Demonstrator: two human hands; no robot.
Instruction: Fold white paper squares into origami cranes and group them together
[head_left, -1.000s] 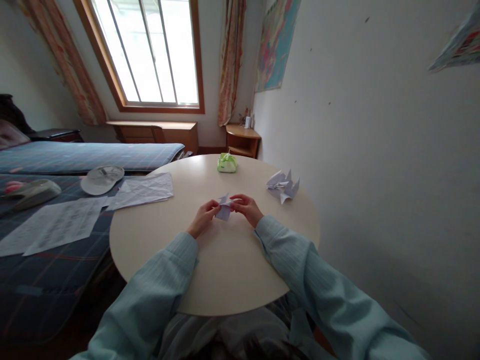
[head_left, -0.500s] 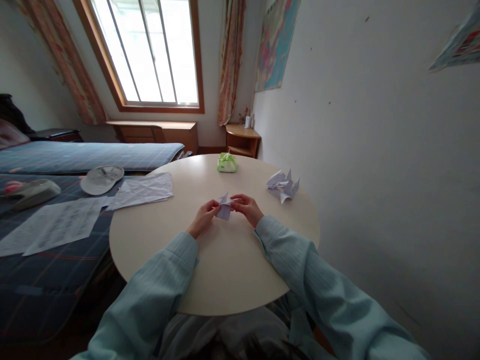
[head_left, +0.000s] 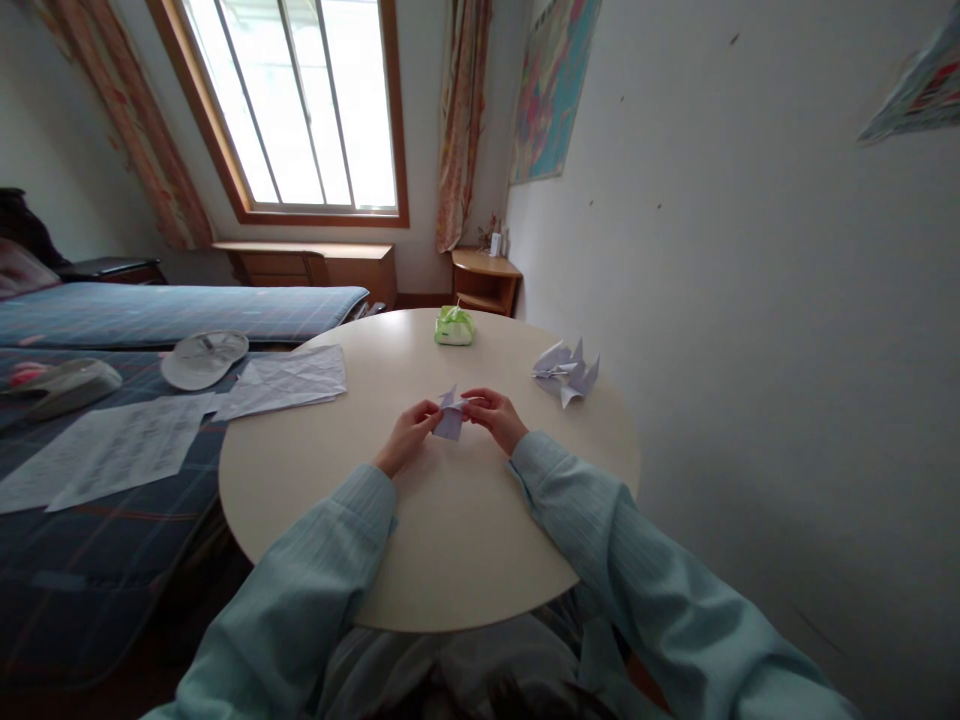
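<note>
Over the middle of the round cream table (head_left: 465,540), a small folded paper piece (head_left: 450,424) is held between both hands. It is pale white-lilac, with a pointed flap sticking up and a wider part hanging below. My left hand (head_left: 411,430) pinches its left side. The fingers of my right hand (head_left: 495,412) are closed on its right side near the top. Parts of the paper are hidden behind the fingertips. To the right on the table lies a cluster of folded paper pieces (head_left: 574,373) with pointed tips.
A green tissue pack (head_left: 454,326) stands near the table's far edge. Creased paper sheets (head_left: 289,382) lie over its left edge beside a bed (head_left: 120,560), where printed sheets (head_left: 127,450) and a white cap (head_left: 204,360) rest. A wall (head_left: 750,330) rises at the right.
</note>
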